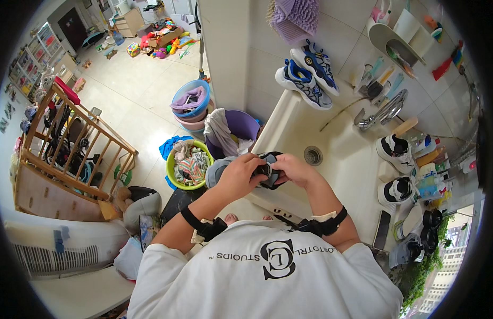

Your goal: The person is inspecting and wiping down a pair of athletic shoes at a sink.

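Over the near left edge of a cream sink, both my hands are on a dark grey and black shoe. My left hand grips it from the left, fingers curled over its opening. On the other side my right hand pinches its edge. The shoe's lower side is hidden by my fingers. A grey rounded thing, possibly part of the same shoe, shows beside my left hand. Blue and grey sneakers lie at the sink's far corner; white and black shoes stand along its right rim.
A chrome faucet rises at the sink's back right. Left of the sink are a purple bucket, a green basin of clothes and stacked basins. A wooden crib stands farther left. A phone and bottles lie at right.
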